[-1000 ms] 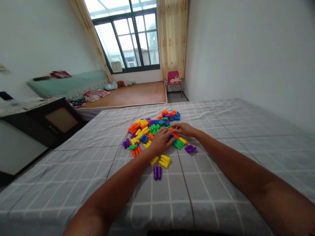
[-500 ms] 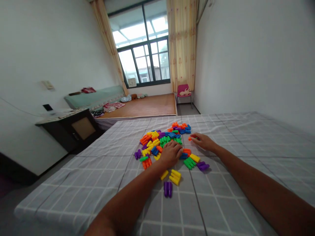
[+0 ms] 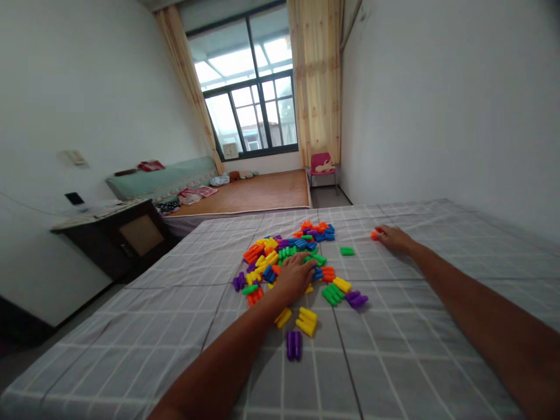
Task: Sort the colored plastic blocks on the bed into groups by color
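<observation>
My right hand [image 3: 396,239] is pinched on a small orange plastic block [image 3: 375,235], over the cloth to the right of the pile. My left hand [image 3: 297,273] lies over the middle of a heap of finger-shaped plastic blocks, its fingers bent and slightly apart on top of them. Just beyond its fingertips are green blocks [image 3: 318,258]. Part of the heap is hidden beneath that hand. A single green block [image 3: 347,251] rests between the heap and my right hand.
A grey checked cloth [image 3: 415,332] covers the table. Nearer me lie a purple block [image 3: 294,345] and a yellow block [image 3: 307,322]; another purple block [image 3: 357,300] sits to the right. Beyond the table stand a bed [image 3: 262,192], a dark cabinet [image 3: 105,245] and a pink chair [image 3: 321,160].
My right hand has moved right, away from the heap, with the orange block. The green block that was partly under it now lies uncovered. My left hand stays on the heap.
</observation>
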`<state>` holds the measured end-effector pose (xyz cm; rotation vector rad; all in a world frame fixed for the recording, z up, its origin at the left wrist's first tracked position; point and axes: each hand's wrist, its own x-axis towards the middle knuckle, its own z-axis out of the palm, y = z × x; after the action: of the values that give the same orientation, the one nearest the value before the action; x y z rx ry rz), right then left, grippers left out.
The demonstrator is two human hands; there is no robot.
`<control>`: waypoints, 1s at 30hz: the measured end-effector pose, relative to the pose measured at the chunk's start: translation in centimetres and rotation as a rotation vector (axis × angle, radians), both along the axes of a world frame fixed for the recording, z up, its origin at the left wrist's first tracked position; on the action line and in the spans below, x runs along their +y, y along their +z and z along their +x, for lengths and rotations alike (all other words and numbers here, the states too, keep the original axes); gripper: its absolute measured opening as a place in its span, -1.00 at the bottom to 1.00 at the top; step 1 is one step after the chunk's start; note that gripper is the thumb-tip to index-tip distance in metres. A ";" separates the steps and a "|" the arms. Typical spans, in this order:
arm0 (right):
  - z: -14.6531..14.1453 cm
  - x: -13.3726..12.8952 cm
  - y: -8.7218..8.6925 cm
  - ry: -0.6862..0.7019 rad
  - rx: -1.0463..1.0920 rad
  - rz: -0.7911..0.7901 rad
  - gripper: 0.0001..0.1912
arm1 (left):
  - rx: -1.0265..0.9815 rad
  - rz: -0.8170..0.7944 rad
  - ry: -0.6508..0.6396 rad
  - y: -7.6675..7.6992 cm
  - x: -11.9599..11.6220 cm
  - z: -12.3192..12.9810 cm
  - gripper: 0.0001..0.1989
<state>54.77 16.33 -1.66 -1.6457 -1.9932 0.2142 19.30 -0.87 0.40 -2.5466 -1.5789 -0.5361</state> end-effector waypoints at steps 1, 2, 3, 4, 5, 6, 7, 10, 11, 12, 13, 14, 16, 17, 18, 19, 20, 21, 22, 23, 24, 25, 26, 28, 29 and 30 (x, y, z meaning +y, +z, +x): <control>0.3 0.0 -0.3 0.006 -0.009 -0.003 -0.63 | -0.001 0.001 0.003 0.0 0.0 -0.1 -0.66; 0.7 0.1 -0.6 0.021 -0.017 -0.012 -0.61 | -0.003 -0.001 0.005 0.0 0.0 -0.1 -0.66; 1.0 0.2 -0.9 0.040 -0.025 -0.024 -0.58 | -0.005 -0.003 0.004 0.0 0.1 -0.2 -0.66; 1.4 0.3 -1.0 0.058 -0.031 -0.035 -0.54 | -0.008 -0.004 0.000 0.0 0.1 -0.3 -0.66; 1.8 0.4 -1.2 0.074 -0.031 -0.047 -0.49 | -0.010 -0.003 -0.006 0.0 0.1 -0.3 -0.66; 2.2 0.5 -1.3 0.084 -0.023 -0.056 -0.43 | -0.011 -0.004 -0.015 0.0 0.2 -0.3 -0.65; 2.6 0.6 -1.3 0.088 -0.007 -0.061 -0.38 | -0.011 -0.005 -0.023 0.0 0.2 -0.4 -0.65; 3.3 0.9 -1.5 0.088 0.041 -0.055 -0.33 | -0.007 -0.013 -0.032 0.2 0.3 -0.3 -0.65; 3.3 1.0 -1.6 0.095 0.040 -0.043 -0.35 | -0.004 -0.014 -0.031 0.2 0.3 -0.3 -0.65; 3.3 1.0 -1.6 0.107 0.027 -0.026 -0.38 | -0.002 -0.014 -0.030 0.3 0.3 -0.3 -0.65; 3.1 1.1 -1.7 0.124 0.005 -0.006 -0.44 | -0.001 -0.012 -0.028 0.3 0.2 -0.3 -0.65; 3.0 1.2 -1.8 0.139 -0.019 0.013 -0.50 | 0.000 -0.011 -0.028 0.3 0.2 -0.3 -0.65; 2.7 1.3 -1.8 0.154 -0.051 0.034 -0.57 | -0.001 -0.011 -0.032 0.3 0.2 -0.3 -0.65; 2.6 1.3 -1.8 0.155 -0.053 0.034 -0.58 | -0.002 -0.011 -0.035 0.3 0.2 -0.3 -0.65; 2.5 1.2 -1.8 0.154 -0.048 0.031 -0.58 | -0.003 -0.012 -0.038 0.4 0.2 -0.3 -0.65; 2.5 1.1 -1.7 0.157 -0.036 0.027 -0.58 | -0.004 -0.015 -0.039 0.4 0.2 -0.3 -0.65; 2.5 1.0 -1.6 0.170 -0.018 0.019 -0.59 | -0.004 -0.018 -0.037 0.5 0.2 -0.3 -0.65; 2.6 0.8 -1.4 0.189 0.005 0.001 -0.59 | -0.004 -0.021 -0.032 0.6 0.2 -0.3 -0.65; 2.7 0.7 -1.2 0.213 0.031 -0.026 -0.59 | -0.004 -0.027 -0.024 0.6 0.1 -0.3 -0.65; 2.9 0.5 -0.9 0.240 0.060 -0.063 -0.58 | -0.004 -0.033 -0.016 0.7 0.1 -0.3 -0.66; 3.0 0.3 -0.6 0.269 0.092 -0.107 -0.57 | -0.004 -0.037 -0.008 0.7 0.1 -0.2 -0.66; 3.2 0.1 -0.3 0.298 0.123 -0.153 -0.55 | -0.003 -0.041 -0.002 0.8 0.0 -0.2 -0.67; 3.4 -0.1 0.1 0.328 0.149 -0.197 -0.52 | -0.002 -0.042 0.002 0.7 0.0 -0.2 -0.67; 3.8 -0.6 0.9 0.393 0.172 -0.269 -0.48 | 0.003 -0.041 0.002 0.7 -0.1 -0.2 -0.66; 3.9 -0.8 1.2 0.420 0.170 -0.301 -0.47 | 0.006 -0.038 -0.001 0.7 -0.1 -0.2 -0.66; 4.0 -1.0 1.4 0.444 0.161 -0.329 -0.46 | 0.010 -0.036 -0.004 0.6 -0.1 -0.2 -0.66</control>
<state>58.79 15.36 -0.23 -1.2885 -2.2586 0.8496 19.07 -0.99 1.03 -2.5749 -1.5956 -0.4994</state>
